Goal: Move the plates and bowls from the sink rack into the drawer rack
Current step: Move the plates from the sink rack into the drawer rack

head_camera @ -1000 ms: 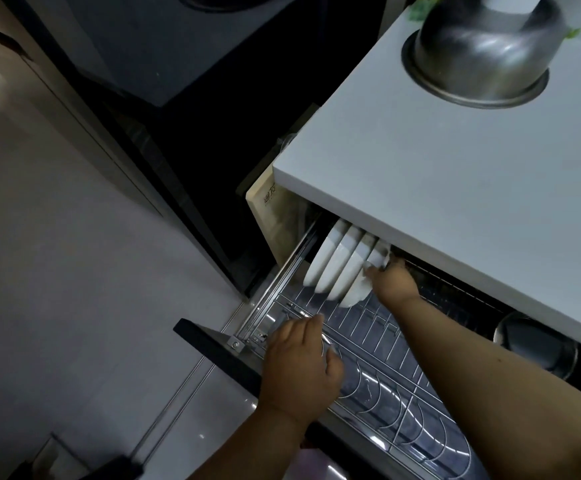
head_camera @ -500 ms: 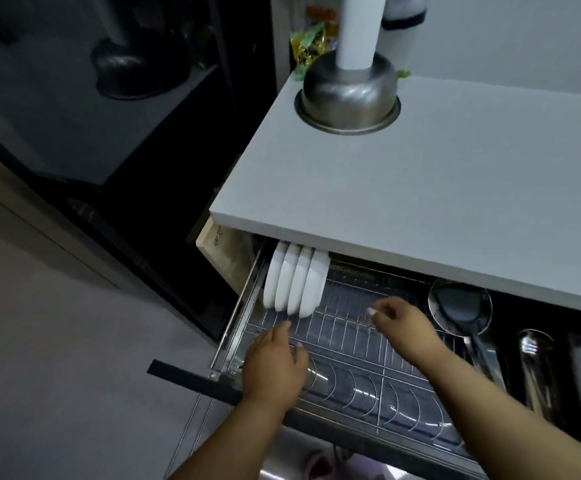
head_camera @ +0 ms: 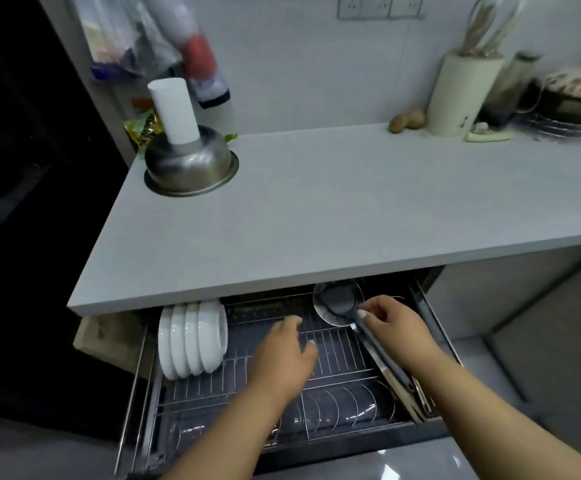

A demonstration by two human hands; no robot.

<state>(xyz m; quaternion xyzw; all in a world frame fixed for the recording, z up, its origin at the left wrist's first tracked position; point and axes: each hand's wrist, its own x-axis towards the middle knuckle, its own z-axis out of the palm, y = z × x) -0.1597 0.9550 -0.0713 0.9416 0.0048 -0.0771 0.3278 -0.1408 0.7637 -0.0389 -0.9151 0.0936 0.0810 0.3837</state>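
Several white plates [head_camera: 192, 337] stand on edge in the left end of the pulled-out wire drawer rack [head_camera: 334, 355] below the countertop. My left hand [head_camera: 287, 355] hovers over the middle of the rack, fingers apart, holding nothing. My right hand [head_camera: 394, 327] is over the rack's right side, fingers loosely curled near a wire skimmer [head_camera: 337, 303], with nothing in it. The sink rack is out of view.
A grey countertop [head_camera: 351, 209] overhangs the drawer. On it an upturned steel bowl [head_camera: 190, 164] carries a white cylinder [head_camera: 175, 109]. A cream utensil holder [head_camera: 462, 91], a potato [head_camera: 406, 121] and a dish rack stand at the back right. Long utensils [head_camera: 393, 375] lie in the drawer's right compartment.
My right hand let go of the plates and drew back to the right. The left hand lifted off the drawer front. My view rose from the drawer to the countertop and wall.
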